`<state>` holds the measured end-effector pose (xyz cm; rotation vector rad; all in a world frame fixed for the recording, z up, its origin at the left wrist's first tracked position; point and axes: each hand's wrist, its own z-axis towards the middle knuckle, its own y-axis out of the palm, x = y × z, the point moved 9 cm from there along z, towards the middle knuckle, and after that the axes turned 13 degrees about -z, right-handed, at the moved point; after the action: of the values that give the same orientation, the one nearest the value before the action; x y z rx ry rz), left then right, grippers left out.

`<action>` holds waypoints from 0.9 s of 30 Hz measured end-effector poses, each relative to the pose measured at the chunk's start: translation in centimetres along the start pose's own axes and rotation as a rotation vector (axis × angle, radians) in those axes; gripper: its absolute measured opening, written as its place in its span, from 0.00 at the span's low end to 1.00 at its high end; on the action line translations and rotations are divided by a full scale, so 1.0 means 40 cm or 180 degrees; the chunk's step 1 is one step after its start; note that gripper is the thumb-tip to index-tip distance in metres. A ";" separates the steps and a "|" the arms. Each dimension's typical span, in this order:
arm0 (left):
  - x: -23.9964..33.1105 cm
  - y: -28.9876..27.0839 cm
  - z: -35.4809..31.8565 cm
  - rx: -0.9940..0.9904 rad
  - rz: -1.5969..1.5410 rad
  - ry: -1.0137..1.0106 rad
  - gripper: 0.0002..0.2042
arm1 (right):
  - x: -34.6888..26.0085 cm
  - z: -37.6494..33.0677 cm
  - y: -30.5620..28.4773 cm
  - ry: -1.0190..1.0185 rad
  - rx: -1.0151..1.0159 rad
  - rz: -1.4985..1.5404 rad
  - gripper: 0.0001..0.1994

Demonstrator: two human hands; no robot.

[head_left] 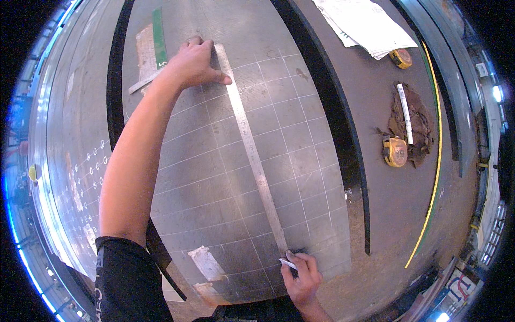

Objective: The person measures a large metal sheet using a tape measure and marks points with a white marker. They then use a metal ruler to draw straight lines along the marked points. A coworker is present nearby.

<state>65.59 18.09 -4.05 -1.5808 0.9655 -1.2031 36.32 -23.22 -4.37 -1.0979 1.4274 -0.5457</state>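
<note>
A long metal ruler (251, 153) lies lengthwise over a grey metal plate (179, 177) scribed with a grid of thin white lines. At the ruler's far end, my left hand (194, 63) is spread, its thumb pressing on the ruler and its other fingers bent to the left of it. My right hand (303, 279) is at the near end of the ruler. It pinches a white marking stick (288, 263), which looks like chalk, with its end sticking out to the left. Part of the stick is hidden by the fingers.
Black strips (343, 118) run along both sides of the plate. At right are white papers (370, 27), two tape measures (395, 151), a white marker (404, 112) on a brown rag (424, 126), and a long yellow strip (435, 155). A green strip (159, 37) lies far left.
</note>
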 end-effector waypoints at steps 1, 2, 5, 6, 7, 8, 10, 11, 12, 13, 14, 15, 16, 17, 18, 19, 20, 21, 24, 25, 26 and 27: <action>0.007 0.002 -0.004 -0.0098 0.0050 -0.0050 0.49 | -0.001 -0.001 -0.001 -0.0020 0.0015 -0.0005 0.15; 0.017 0.005 -0.010 -0.0198 0.0100 -0.0100 0.50 | -0.001 -0.001 0.000 -0.0038 0.0029 -0.0010 0.15; 0.017 0.027 -0.010 -0.0493 0.0187 -0.0170 0.52 | 0.003 -0.006 0.003 -0.0098 0.0069 -0.0091 0.16; 0.015 0.036 -0.003 -0.0594 0.0204 -0.0178 0.54 | 0.004 -0.006 0.006 -0.0115 0.0080 -0.0132 0.16; 0.016 0.048 0.006 -0.0684 0.0290 -0.0219 0.55 | 0.004 -0.011 0.005 -0.0156 0.0091 -0.0136 0.16; 0.023 0.051 0.013 -0.0786 0.0365 -0.0258 0.57 | 0.010 -0.009 0.007 -0.0190 0.0091 -0.0152 0.17; 0.035 0.056 -0.007 -0.0944 0.0438 -0.0292 0.59 | 0.019 -0.016 0.005 -0.0204 0.0076 -0.0164 0.16; 0.047 0.040 -0.008 -0.0948 0.0452 -0.0271 0.60 | 0.017 -0.011 0.010 -0.0203 0.0118 -0.0150 0.16; 0.056 0.041 -0.012 -0.0951 0.0463 -0.0248 0.60 | 0.016 -0.007 0.010 -0.0201 0.0160 -0.0139 0.16; 0.055 0.038 -0.016 -0.0804 0.0529 -0.0221 0.61 | 0.006 0.000 0.006 -0.0202 0.0135 -0.0187 0.16; 0.055 0.046 -0.015 -0.0845 0.0561 -0.0213 0.61 | 0.008 -0.001 0.008 -0.0209 0.0145 -0.0173 0.16; 0.056 0.051 -0.010 -0.0886 0.0593 -0.0204 0.61 | 0.013 -0.005 0.010 -0.0215 0.0155 -0.0159 0.16; 0.056 0.050 -0.008 -0.0925 0.0638 -0.0204 0.61 | 0.013 -0.006 0.012 -0.0230 0.0163 -0.0132 0.16; 0.057 0.050 -0.007 -0.0955 0.0624 -0.0195 0.61 | 0.010 -0.005 0.010 -0.0239 0.0161 -0.0113 0.16; 0.058 0.050 -0.006 -0.0984 0.0610 -0.0186 0.61 | 0.005 -0.001 0.006 -0.0248 0.0160 -0.0093 0.16; 0.057 0.052 -0.006 -0.1006 0.0596 -0.0177 0.61 | 0.002 0.001 0.004 -0.0262 0.0165 -0.0074 0.17; 0.056 0.055 -0.005 -0.0991 0.0535 -0.0144 0.61 | 0.003 0.000 0.005 -0.0255 0.0156 -0.0086 0.17; 0.054 0.058 -0.005 -0.0977 0.0474 -0.0111 0.60 | 0.004 -0.001 0.006 -0.0249 0.0148 -0.0097 0.17; 0.051 0.058 -0.004 -0.0947 0.0402 -0.0032 0.60 | 0.001 -0.001 0.008 -0.0264 0.0143 -0.0137 0.17; 0.050 0.060 -0.004 -0.0939 0.0388 -0.0005 0.59 | 0.000 -0.001 0.008 -0.0272 0.0146 -0.0159 0.17; 0.040 0.058 -0.001 -0.0773 0.0342 0.0063 0.59 | -0.001 0.000 0.007 -0.0285 0.0166 -0.0169 0.17; 0.023 0.060 0.001 -0.0605 0.0298 0.0130 0.59 | -0.002 0.001 0.006 -0.0299 0.0188 -0.0177 0.17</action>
<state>65.70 16.54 -6.10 -1.6435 1.1968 -1.1094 36.28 -23.03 -4.56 -1.1047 1.2950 -0.5652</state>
